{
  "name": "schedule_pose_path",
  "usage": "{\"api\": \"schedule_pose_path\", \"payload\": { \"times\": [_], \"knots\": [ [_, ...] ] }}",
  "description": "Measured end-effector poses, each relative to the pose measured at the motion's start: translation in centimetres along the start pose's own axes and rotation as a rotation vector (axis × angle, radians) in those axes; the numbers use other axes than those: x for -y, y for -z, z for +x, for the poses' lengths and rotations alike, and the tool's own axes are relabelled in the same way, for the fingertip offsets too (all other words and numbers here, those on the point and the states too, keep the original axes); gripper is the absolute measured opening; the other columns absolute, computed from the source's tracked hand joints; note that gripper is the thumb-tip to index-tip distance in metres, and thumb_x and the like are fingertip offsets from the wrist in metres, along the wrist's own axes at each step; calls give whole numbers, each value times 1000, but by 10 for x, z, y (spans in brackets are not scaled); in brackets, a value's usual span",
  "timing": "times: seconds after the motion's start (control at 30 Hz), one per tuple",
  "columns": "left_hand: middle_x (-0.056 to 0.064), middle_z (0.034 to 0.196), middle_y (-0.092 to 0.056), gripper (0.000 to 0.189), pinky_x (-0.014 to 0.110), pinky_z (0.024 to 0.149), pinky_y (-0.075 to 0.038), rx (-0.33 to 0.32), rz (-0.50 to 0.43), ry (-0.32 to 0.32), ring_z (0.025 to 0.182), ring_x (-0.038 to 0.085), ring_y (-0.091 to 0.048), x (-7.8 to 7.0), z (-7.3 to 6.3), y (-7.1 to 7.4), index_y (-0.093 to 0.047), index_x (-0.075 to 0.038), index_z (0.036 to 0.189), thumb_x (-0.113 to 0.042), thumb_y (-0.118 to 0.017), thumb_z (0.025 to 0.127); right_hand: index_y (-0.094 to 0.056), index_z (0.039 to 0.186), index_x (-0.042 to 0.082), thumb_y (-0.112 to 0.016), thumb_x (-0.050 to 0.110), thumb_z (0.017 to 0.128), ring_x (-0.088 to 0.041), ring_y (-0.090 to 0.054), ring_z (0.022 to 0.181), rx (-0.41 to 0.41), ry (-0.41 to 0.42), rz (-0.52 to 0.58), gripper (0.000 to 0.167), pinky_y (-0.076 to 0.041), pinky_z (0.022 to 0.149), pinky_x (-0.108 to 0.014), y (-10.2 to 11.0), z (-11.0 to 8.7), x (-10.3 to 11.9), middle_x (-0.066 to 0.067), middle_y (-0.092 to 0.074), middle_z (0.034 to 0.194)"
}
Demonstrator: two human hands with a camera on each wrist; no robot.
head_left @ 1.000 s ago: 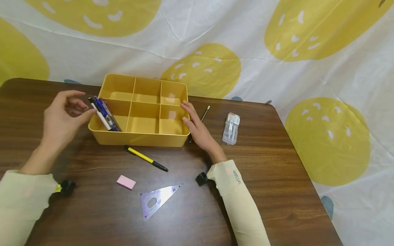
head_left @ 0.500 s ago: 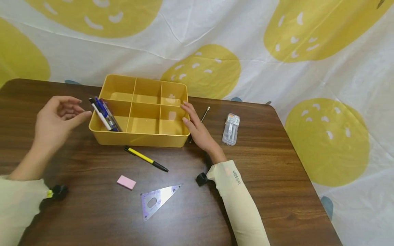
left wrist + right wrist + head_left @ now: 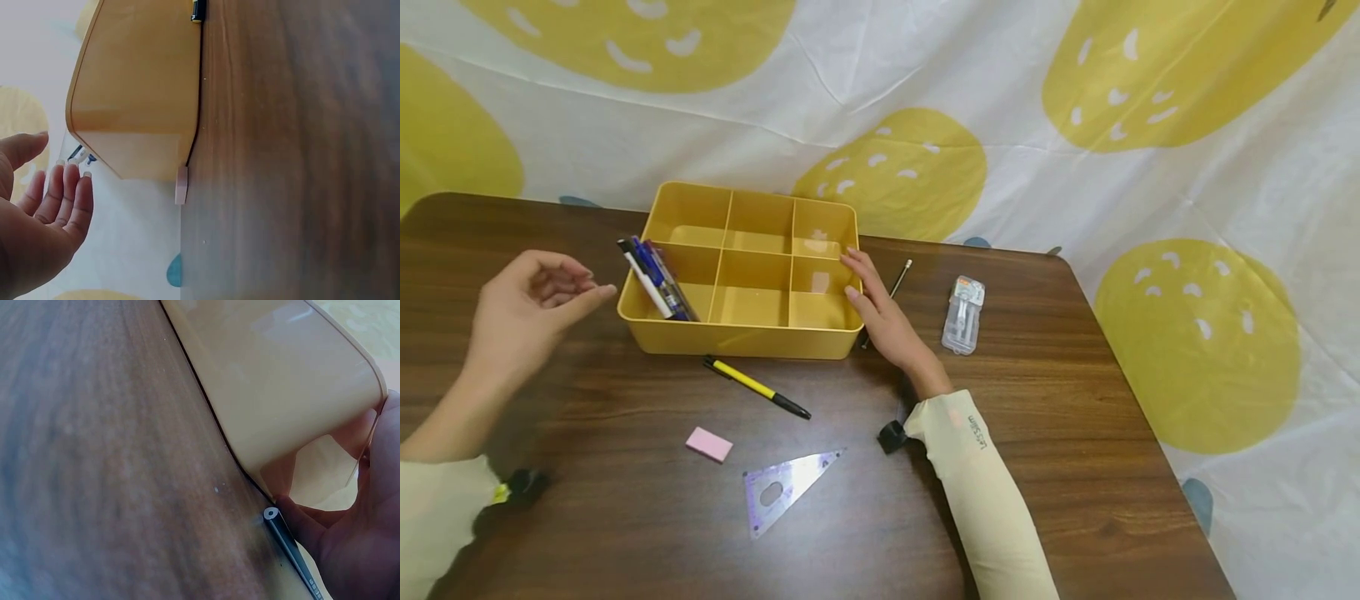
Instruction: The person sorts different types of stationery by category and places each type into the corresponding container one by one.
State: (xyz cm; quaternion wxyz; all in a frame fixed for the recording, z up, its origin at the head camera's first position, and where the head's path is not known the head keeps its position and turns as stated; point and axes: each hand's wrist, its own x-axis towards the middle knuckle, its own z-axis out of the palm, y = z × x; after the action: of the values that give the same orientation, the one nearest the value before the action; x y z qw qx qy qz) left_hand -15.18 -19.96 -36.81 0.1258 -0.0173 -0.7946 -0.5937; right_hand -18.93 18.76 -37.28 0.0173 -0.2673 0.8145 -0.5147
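Note:
A yellow compartment box (image 3: 741, 339) stands at the back of the table, with several pens (image 3: 658, 279) leaning together in its front left compartment. Left of the box, my left hand (image 3: 531, 312) hovers with loosely bent fingers and nothing between them; its thumb tip is near the box's corner. My right hand (image 3: 883, 321) grips the box's right wall, thumb and index finger over the rim and other fingers against the outside, as the right wrist view shows. Beside that hand lies a dark pencil (image 3: 287, 547), partly hidden by it in the head view.
In front of the box lie a yellow and black pen (image 3: 756, 386), a pink eraser (image 3: 709, 444) and a clear set square (image 3: 786, 490). A clear plastic case (image 3: 962, 315) lies to the right. Behind the table (image 3: 1075, 467) hangs a white cloth (image 3: 1030, 192) with yellow shapes.
My left hand has drawn back left and toward me, away from the pens and the box's left corner. The right hand and the box have stayed put.

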Motion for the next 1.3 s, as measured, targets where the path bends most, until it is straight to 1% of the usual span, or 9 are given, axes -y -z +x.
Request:
{"api": "schedule_pose_path", "payload": {
  "times": [0.17,0.23,0.33,0.47,0.7,0.87,1.03,1.17,1.3],
  "knots": [
    [-12,87,-64,25,8,69,-46,8,-28,-6,77,-1,-61,2,-5,5,-59,-7,100,-2,-75,82,-26,146,-5,-36,6,104,-22,-6,144,1,2,3,45,-14,113,-39,0,0,0,-18,-11,157],
    [-12,87,-65,24,9,68,-46,14,-34,-9,76,-1,-61,1,-6,7,-59,-6,100,-1,-75,82,-26,146,-5,-36,6,104,-22,-6,144,1,0,1,45,-14,113,-38,0,0,0,-17,-11,157],
    [-12,86,-65,24,9,67,-46,30,-15,-23,76,-1,-61,-3,-11,8,-59,-5,100,-1,-75,82,-26,147,-4,-36,7,104,-22,-5,144,1,-4,-1,45,-14,113,-38,0,0,0,-17,-11,157],
    [-11,88,-65,25,9,67,-47,58,4,-56,77,-1,-61,-11,-18,7,-59,-3,101,2,-74,81,-26,147,-4,-36,8,104,-21,-5,144,3,-10,5,46,-15,113,-39,0,0,1,-17,-11,157],
    [-4,89,-65,29,11,69,-48,103,-36,-111,78,5,-62,-18,-26,0,-58,3,104,9,-72,80,-26,147,-4,-36,8,104,-21,-4,144,-1,-20,6,46,-16,113,-39,-1,0,2,-17,-10,157],
    [0,89,-65,32,13,68,-48,173,-28,-171,78,7,-62,-17,-31,-5,-58,4,104,13,-72,77,-26,147,-4,-36,8,104,-21,-5,144,-5,-23,4,45,-16,113,-38,-1,0,3,-17,-11,157],
    [2,88,-68,31,13,68,-48,269,36,-259,79,7,-64,-18,-36,-13,-64,-2,101,11,-75,76,-26,146,-5,-36,8,104,-22,-6,144,-4,-18,8,45,-16,112,-37,-1,1,2,-18,-11,157],
    [6,88,-69,32,14,72,-48,331,43,-322,82,8,-65,-19,-39,-21,-66,-4,101,11,-76,75,-26,146,-5,-36,7,104,-22,-6,144,-1,-18,10,45,-16,113,-37,-1,1,1,-18,-11,157],
    [6,90,-71,34,14,75,-48,359,49,-328,84,9,-66,-18,-40,-26,-67,-7,102,9,-77,74,-26,146,-5,-36,8,104,-21,-5,144,-2,-17,12,45,-16,113,-38,-1,1,2,-18,-11,157]
  ]
}}
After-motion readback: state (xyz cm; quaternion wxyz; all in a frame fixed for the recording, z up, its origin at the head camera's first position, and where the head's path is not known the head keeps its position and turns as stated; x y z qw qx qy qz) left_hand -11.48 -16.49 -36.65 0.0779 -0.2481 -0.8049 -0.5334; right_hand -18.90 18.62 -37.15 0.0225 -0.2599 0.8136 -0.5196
